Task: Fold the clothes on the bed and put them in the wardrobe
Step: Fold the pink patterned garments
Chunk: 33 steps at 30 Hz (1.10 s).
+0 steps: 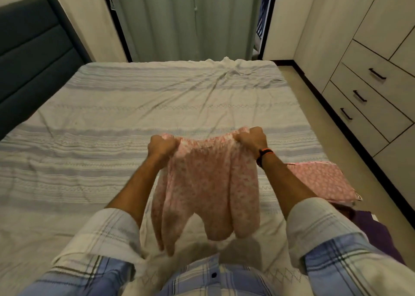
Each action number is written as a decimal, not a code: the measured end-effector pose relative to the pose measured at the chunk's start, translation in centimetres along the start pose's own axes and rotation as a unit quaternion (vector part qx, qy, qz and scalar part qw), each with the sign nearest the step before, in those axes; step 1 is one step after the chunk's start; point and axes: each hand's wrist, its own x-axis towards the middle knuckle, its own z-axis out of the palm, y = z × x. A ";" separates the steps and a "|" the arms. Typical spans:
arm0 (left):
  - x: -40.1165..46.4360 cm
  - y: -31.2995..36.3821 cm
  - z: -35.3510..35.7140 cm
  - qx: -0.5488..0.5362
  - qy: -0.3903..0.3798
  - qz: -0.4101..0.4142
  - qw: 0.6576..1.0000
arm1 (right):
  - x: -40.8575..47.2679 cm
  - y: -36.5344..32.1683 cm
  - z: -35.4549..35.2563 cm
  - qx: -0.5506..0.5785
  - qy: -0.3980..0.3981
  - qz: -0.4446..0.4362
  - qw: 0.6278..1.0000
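Head view. Pink floral trousers (202, 183) hung in mid-frame above the bed (89, 138), held up by the waistband. Left hand (161, 145) was fisted round the waistband's left corner; right hand (251, 138), with a dark wristband (263, 155), was clamped on the right corner. Legs dangled free toward the lower centre, creased and partly overlapping.

Judgement: step in hand was squaring the garment before the first fold. To do it well: keep both corners level, shake the legs straight, then lay it flat on the sheet and bring leg onto leg.

A folded pink item (323, 181) lay at the bed's right edge, a purple cloth (370, 228) below it. Striped sheet was wrinkled. Dark headboard (29, 55) upper left, curtain (184, 19) top centre, wardrobe drawers (368, 89) right, shut.
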 end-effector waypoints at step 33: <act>-4.2 2.2 4.6 -0.025 -0.371 0.124 0.920 | -3.0 -2.9 5.3 -0.016 -0.176 -0.144 0.974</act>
